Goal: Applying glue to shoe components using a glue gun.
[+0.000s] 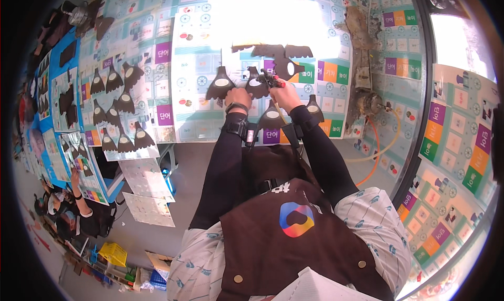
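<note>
While my left hand (239, 97) presses flat and unclenched on a dark fan-shaped cutout (256, 85) lying on the patterned bench (199, 112), I see my right hand (286, 95) clenched around a red-tipped tool (273, 80) touching that cutout's right edge.

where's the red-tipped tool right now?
Head view, upper middle: the red-tipped tool is in the right hand, over a dark bell-shaped leather piece that the left hand steadies on the printed mat.
</note>
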The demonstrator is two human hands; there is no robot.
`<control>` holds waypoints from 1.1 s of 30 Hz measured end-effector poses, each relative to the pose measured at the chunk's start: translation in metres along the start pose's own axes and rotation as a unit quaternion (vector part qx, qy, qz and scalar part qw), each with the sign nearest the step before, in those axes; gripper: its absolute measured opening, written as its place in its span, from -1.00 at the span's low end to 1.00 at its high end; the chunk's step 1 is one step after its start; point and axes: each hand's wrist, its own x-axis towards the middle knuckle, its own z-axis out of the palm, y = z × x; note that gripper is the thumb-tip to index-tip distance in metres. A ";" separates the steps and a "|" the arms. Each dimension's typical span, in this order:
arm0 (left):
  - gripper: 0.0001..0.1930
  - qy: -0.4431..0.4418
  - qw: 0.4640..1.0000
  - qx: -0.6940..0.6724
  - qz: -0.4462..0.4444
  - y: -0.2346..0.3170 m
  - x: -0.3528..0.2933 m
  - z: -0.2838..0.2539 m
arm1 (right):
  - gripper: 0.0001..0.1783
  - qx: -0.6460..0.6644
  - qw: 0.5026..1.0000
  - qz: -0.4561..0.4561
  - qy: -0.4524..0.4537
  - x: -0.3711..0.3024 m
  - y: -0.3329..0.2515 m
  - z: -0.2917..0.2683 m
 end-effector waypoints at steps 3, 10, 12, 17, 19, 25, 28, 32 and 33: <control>-0.62 -0.004 1.000 0.006 -0.002 0.001 -0.001 -0.001 | -0.81 -0.034 0.998 0.018 -0.046 -0.003 -0.009 -0.005; -0.62 -0.004 1.000 0.012 0.006 0.000 0.000 -0.001 | -0.82 -0.023 0.996 0.027 -0.077 -0.011 -0.023 -0.012; -0.62 -0.007 1.000 0.013 0.008 -0.001 0.001 0.000 | -0.82 -0.053 0.995 0.010 -0.084 -0.012 -0.023 -0.013; -0.62 0.003 1.000 0.007 0.005 -0.002 0.001 0.000 | -0.83 -0.035 0.997 0.036 -0.066 -0.010 -0.019 -0.016; -0.62 -0.001 1.000 0.007 0.009 -0.001 0.002 0.001 | -0.82 -0.119 0.990 -0.004 -0.071 -0.010 -0.018 -0.018; -0.62 0.007 1.000 0.004 0.013 -0.001 0.001 0.001 | -0.83 -0.110 0.992 0.006 -0.055 -0.010 -0.016 -0.022; -0.61 0.006 1.000 -0.002 0.011 -0.002 0.001 0.001 | -0.84 -0.038 0.998 0.036 -0.046 -0.010 -0.014 -0.022; -0.61 0.006 1.000 0.000 0.011 -0.001 0.002 0.001 | -0.83 -0.092 0.994 -0.039 -0.038 -0.009 -0.015 -0.024; -0.61 0.005 1.000 0.003 0.010 -0.001 0.002 0.001 | -0.84 -0.053 0.998 -0.009 -0.029 -0.010 -0.016 -0.025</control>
